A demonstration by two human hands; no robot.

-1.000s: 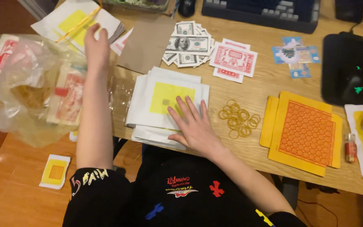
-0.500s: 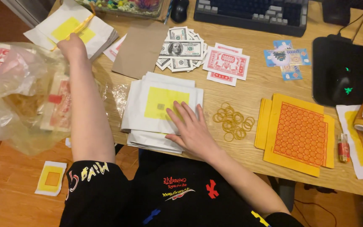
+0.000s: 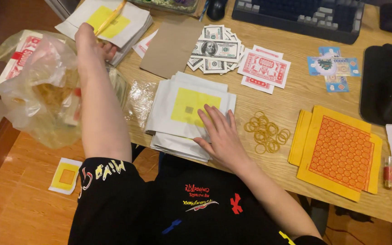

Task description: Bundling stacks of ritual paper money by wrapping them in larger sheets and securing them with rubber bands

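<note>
My right hand lies flat, fingers spread open, pressing on the near stack of white papers with yellow squares at the desk edge. My left hand is stretched out to the far stack of the same papers, fingers curled beside a thin yellow strip lying across it; I cannot tell whether they pinch it. I judge the near pile needs steady downward pressure so its overhanging sheets don't slide off, and the far reach needs a clean pinch. A plastic bag sits under my left arm, rubber bands just beside my right hand.
</note>
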